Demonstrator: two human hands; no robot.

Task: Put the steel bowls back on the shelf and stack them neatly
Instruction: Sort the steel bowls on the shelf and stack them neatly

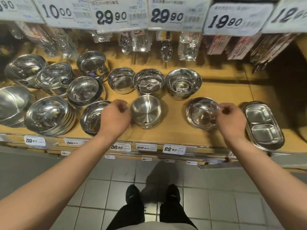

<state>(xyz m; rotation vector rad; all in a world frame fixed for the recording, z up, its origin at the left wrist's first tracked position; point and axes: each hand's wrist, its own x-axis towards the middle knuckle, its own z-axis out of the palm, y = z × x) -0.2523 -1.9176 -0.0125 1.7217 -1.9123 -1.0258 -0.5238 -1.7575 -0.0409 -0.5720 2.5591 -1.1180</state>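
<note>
Reaching in from the head view: the left hand point(114, 117), fingers curled, touches the brushed steel bowl point(146, 111) at the shelf point(232, 97) front, while the right hand point(230, 117) pinches the shiny bowl point(201, 113) by its rim. Light, rigid, slick, I'd say; rims give the surest hold.

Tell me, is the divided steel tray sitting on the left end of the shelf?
No, the divided steel tray lies at the right end of the wooden shelf, just past the right hand.
</note>
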